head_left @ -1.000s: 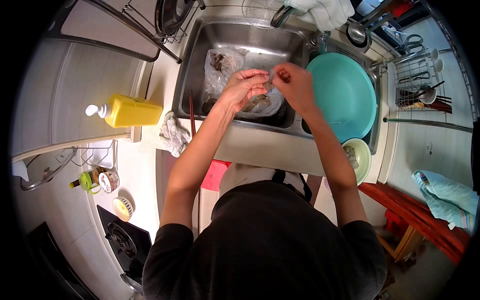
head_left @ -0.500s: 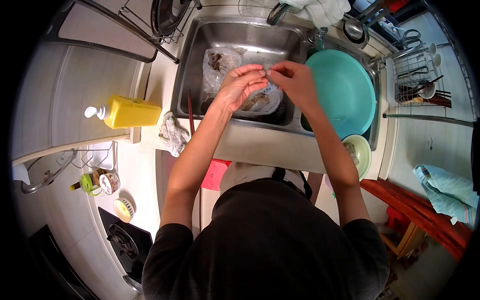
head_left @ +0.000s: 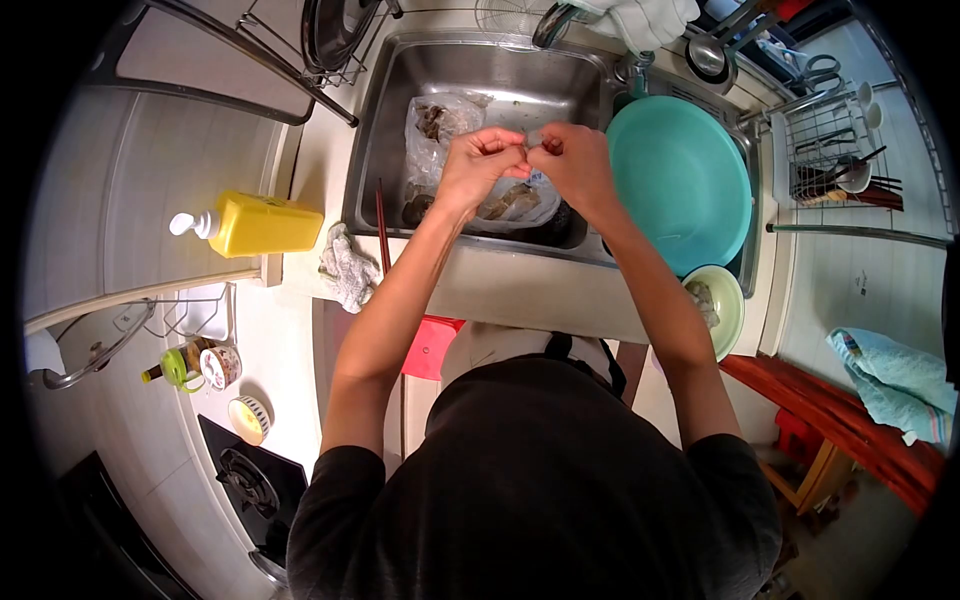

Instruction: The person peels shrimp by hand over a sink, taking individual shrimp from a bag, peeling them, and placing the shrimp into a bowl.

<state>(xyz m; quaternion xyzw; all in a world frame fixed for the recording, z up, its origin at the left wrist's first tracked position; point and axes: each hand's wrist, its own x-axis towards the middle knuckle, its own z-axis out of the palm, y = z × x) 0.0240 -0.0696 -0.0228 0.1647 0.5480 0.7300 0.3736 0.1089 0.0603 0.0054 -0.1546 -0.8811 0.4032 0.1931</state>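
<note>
Over the metal sink (head_left: 400, 75), my left hand (head_left: 482, 168) and my right hand (head_left: 575, 165) meet at the fingertips. Both hands are pinched closed, and whatever lies between the fingers is too small to make out. Below and left of them, a clear plastic bag (head_left: 455, 112) with brownish pieces lies in the sink. Another plastic bag with brownish contents (head_left: 515, 205) sits under my hands. To the right stands a large teal basin (head_left: 680, 180). A light green bowl (head_left: 733, 310) holding greyish pieces is beside my right forearm.
Brown chopsticks (head_left: 382, 225) and a crumpled cloth (head_left: 348, 268) lie left of the sink's front edge, near a yellow pump bottle (head_left: 265, 224). The faucet (head_left: 552, 27) is at the back. A wire rack (head_left: 830, 150) holds utensils at the right.
My right hand has turned slightly, its fingers more curled, and my left fingers have drawn closer together. Both hands stay over the sink.
</note>
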